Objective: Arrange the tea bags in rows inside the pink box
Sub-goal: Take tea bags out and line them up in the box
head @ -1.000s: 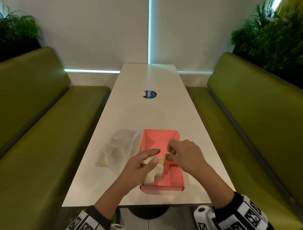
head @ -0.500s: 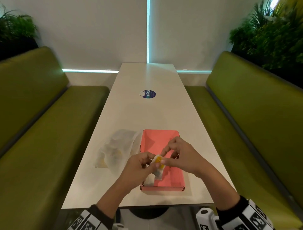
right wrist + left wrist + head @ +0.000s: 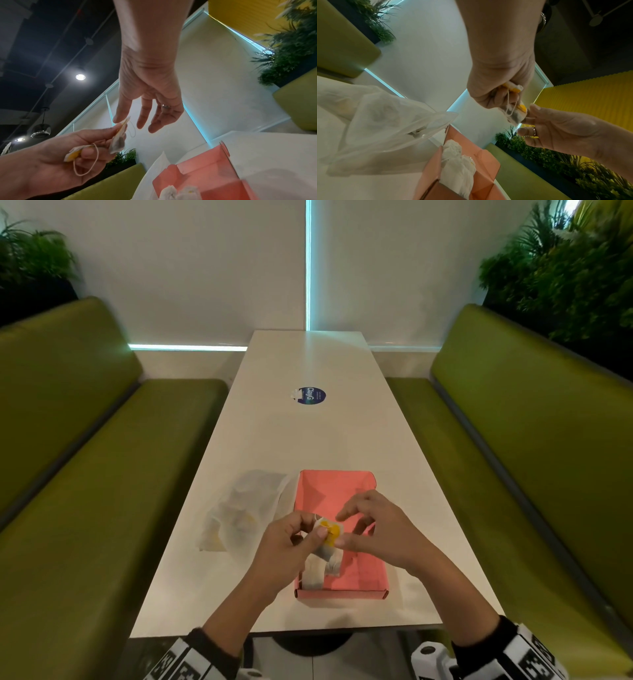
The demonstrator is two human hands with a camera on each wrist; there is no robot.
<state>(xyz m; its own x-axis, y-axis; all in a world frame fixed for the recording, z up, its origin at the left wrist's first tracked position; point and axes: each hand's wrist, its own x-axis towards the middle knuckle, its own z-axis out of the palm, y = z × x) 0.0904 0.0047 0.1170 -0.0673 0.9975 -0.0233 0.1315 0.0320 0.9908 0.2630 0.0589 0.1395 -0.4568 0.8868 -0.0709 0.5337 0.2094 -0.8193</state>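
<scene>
A tea bag (image 3: 329,537) is being pinched by the left hand (image 3: 287,546) above the pink box (image 3: 370,587); the right hand (image 3: 378,529) is being held loosely spread beside it; the box's far half is lying bare; its near-left bags (image 3: 313,575) are being partly hidden.

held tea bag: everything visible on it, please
The small white paper tea bag with dark contents showing through hangs in the air above the open pink cardboard box. The left hand pinches its top. A thin white string loops to a yellow-and-white tag, also in that hand's fingers. The right hand, fingers spread, touches the top with its thumb.
</scene>
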